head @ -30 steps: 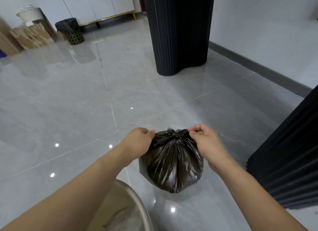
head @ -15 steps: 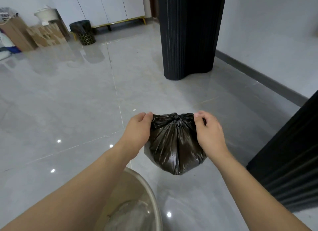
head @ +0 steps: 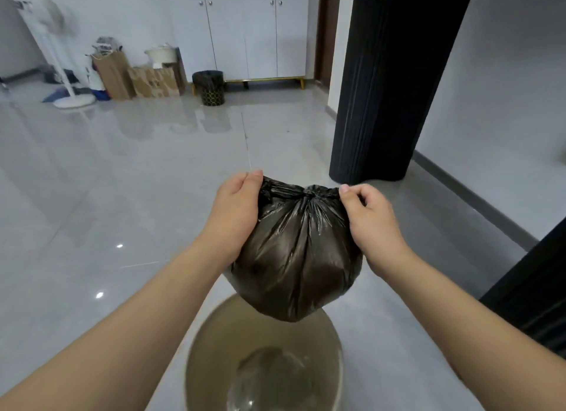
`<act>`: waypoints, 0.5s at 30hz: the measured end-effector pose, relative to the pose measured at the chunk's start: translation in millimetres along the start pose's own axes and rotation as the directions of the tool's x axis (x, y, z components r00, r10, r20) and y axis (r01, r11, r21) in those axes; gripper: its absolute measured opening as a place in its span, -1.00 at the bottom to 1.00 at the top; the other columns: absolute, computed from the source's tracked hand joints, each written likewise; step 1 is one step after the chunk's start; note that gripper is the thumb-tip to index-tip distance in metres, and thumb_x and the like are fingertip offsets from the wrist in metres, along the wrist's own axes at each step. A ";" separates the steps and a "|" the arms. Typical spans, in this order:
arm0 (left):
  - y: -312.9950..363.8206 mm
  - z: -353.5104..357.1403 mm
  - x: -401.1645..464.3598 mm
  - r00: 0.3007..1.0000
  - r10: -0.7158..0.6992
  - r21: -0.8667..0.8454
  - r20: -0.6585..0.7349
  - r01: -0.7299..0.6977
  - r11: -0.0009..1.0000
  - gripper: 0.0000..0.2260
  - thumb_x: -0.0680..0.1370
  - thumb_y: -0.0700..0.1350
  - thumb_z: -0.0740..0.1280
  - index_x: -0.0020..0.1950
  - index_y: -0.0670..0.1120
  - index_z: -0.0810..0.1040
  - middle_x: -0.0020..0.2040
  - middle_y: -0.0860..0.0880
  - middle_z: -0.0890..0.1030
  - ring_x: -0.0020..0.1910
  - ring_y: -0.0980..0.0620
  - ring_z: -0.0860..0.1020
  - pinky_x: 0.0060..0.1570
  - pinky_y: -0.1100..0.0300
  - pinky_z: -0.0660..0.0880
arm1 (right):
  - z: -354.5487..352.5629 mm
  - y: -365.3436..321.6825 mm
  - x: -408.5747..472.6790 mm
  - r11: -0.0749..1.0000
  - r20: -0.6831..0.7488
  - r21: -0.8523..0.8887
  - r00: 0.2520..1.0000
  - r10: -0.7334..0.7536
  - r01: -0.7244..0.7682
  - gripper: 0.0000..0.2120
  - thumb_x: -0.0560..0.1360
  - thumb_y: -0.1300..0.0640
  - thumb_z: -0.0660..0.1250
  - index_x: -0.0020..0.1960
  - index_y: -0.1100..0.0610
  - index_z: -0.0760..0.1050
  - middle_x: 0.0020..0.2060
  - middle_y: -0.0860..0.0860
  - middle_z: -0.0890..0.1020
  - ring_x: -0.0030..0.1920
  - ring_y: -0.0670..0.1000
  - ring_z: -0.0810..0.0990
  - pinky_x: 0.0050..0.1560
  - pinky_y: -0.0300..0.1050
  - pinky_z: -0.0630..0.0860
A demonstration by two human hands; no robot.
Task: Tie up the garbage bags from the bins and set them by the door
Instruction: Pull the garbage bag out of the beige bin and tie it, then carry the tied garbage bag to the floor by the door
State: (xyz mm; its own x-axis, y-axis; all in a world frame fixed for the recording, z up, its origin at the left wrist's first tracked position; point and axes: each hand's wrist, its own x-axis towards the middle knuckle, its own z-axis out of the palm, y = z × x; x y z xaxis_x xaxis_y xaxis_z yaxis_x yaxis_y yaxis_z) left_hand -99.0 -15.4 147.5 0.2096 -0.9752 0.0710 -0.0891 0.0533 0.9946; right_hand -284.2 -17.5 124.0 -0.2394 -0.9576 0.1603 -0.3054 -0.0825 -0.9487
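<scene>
At frame centre both hands, left hand (head: pixel 234 208) and right hand (head: pixel 369 217), pinch the garbage bag (head: pixel 295 257)'s ears, fingers curled on plastic, seemingly cinching the knot; carrying doorward comes next.

Cardboard boxes (head: pixel 153 81), white fan (head: pixel 66 58) by wall; black fluted column (head: pixel 389 86).

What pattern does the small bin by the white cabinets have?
A gold honeycomb pattern on black, on the small bin, seen in the head view.

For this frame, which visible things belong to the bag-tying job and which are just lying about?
Job:
black garbage bag, gathered at the top
left hand and right hand, pinching its neck
tan bin below
far bin, black liner still in

Lying about:
cardboard boxes
standing fan
white cabinets
</scene>
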 end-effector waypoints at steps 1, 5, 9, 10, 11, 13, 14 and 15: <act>2.6 -12.8 -7.4 1.000 -0.016 -0.004 -0.003 0.016 1.000 -0.69 0.63 0.02 0.21 -0.13 -0.15 0.58 -0.24 -0.06 0.64 -0.23 0.03 0.59 -0.07 0.06 0.55 | 5.9 -6.5 -9.7 1.000 0.017 -0.012 1.000 0.003 -0.003 -0.76 0.59 -0.03 0.23 -0.16 0.09 0.51 -0.18 -0.05 0.60 -0.17 -0.11 0.52 -0.07 -0.11 0.45; -4.9 -52.0 -33.7 0.994 -0.112 -0.064 0.006 0.112 0.992 -0.77 0.63 -0.05 0.23 -0.13 -0.11 0.58 -0.30 -0.02 0.64 -0.32 0.09 0.60 -0.30 0.29 0.52 | 28.3 -14.7 -42.6 0.992 0.106 -0.126 0.994 0.031 -0.017 -0.72 0.58 -0.07 0.23 -0.11 0.12 0.52 -0.17 0.00 0.61 -0.11 0.01 0.56 -0.03 -0.01 0.48; -43.7 -67.0 -52.9 0.983 -0.181 0.000 0.033 0.182 0.983 -0.77 0.62 -0.06 0.24 -0.04 -0.17 0.61 -0.26 -0.06 0.62 -0.28 0.07 0.59 -0.33 0.32 0.50 | 44.4 6.4 -68.5 0.965 0.214 -0.261 0.975 0.063 -0.005 -0.71 0.58 -0.07 0.21 -0.07 0.14 0.53 -0.16 0.02 0.61 -0.09 0.04 0.57 -0.03 -0.01 0.47; -54.7 -68.4 -55.2 0.978 -0.201 0.023 0.058 0.200 0.980 -0.75 0.62 -0.05 0.23 -0.04 -0.19 0.61 -0.27 -0.05 0.62 -0.28 0.07 0.58 -0.33 0.32 0.50 | 45.7 12.2 -72.9 0.954 0.233 -0.300 0.969 0.077 -0.003 -0.71 0.59 -0.07 0.22 -0.07 0.15 0.53 -0.17 0.02 0.61 -0.10 0.04 0.57 -0.05 -0.03 0.47; -64.6 -69.9 -56.8 0.971 -0.222 0.050 0.084 0.218 0.975 -0.72 0.63 -0.04 0.23 -0.04 -0.21 0.60 -0.27 -0.05 0.62 -0.28 0.06 0.58 -0.31 0.30 0.51 | 45.9 17.3 -76.4 0.945 0.251 -0.327 0.964 0.090 -0.003 -0.72 0.59 -0.06 0.22 -0.08 0.14 0.53 -0.17 0.02 0.61 -0.12 0.03 0.56 -0.07 -0.04 0.46; -80.1 -72.3 -57.7 0.954 -0.273 0.102 0.125 0.261 0.960 -0.71 0.63 -0.01 0.23 -0.05 -0.21 0.60 -0.24 -0.06 0.62 -0.28 0.07 0.58 -0.25 0.23 0.50 | 43.4 24.4 -80.2 0.934 0.284 -0.357 0.952 0.112 -0.003 -0.74 0.58 -0.07 0.23 -0.09 0.11 0.52 -0.21 -0.01 0.58 -0.19 -0.01 0.53 -0.15 -0.07 0.43; -86.2 -73.3 -58.3 0.943 -0.298 0.125 0.150 0.281 0.952 -0.72 0.62 -0.01 0.23 -0.06 -0.19 0.59 -0.24 -0.06 0.60 -0.30 0.09 0.57 -0.27 0.25 0.48 | 41.8 26.6 -81.5 0.929 0.302 -0.370 0.946 0.115 0.005 -0.75 0.58 -0.07 0.23 -0.10 0.09 0.51 -0.24 -0.04 0.56 -0.22 -0.03 0.51 -0.20 -0.10 0.41; -91.6 -74.3 -59.2 0.930 -0.318 0.154 0.182 0.292 0.944 -0.75 0.62 -0.01 0.24 -0.09 -0.16 0.57 -0.26 -0.05 0.56 -0.35 0.11 0.54 -0.34 0.29 0.46 | 40.4 28.4 -82.9 0.921 0.319 -0.388 0.941 0.113 0.021 -0.76 0.58 -0.08 0.23 -0.11 0.07 0.50 -0.27 -0.06 0.54 -0.25 -0.06 0.49 -0.25 -0.14 0.38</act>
State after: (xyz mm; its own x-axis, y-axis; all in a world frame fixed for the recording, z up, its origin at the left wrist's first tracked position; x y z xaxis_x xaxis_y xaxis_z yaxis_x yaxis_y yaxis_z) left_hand -30.9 53.5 57.8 0.0459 -0.9635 -0.2638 -0.1728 -0.2678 0.9479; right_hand -235.7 48.4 72.7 0.0342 -0.9985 -0.0436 -0.6443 0.0113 -0.7647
